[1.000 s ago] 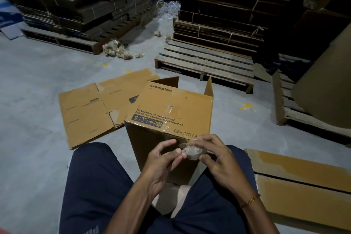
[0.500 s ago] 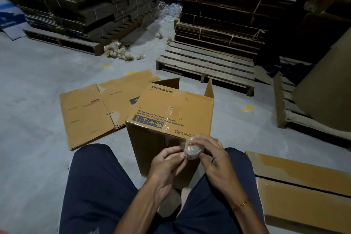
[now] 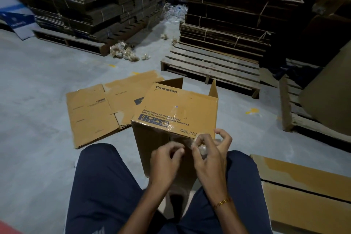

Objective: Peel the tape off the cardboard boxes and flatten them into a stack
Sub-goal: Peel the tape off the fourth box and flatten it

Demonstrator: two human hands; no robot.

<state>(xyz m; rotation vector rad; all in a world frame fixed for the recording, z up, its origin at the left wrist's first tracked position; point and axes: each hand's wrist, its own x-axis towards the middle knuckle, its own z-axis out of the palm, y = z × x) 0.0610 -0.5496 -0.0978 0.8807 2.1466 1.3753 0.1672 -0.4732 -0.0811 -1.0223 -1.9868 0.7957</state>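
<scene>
One box (image 3: 178, 112) stands on the floor (image 3: 38, 100) between our knees. Its printed side faces up and tilts toward us, and its flaps at the far end stand open. We cannot see inside it. Clear tape shines across the printed side.

Our right hand (image 3: 210, 150) is curled round a wad of tape (image 3: 201, 149) at the near top edge of the box. A thin clear strip seems to run from the wad toward our left hand (image 3: 167, 159). Our left hand is just beside it, fingers bent in, but it is blurred and we cannot tell if it pinches the strip.

To the left lies a flat box (image 3: 102, 112), long side running left to right, its edge touching the standing box. To the right lies a long carton (image 3: 307, 192), near our right knee. Past the box sits a pallet (image 3: 212, 66), with bare floor between. Wide bare floor lies on the left
</scene>
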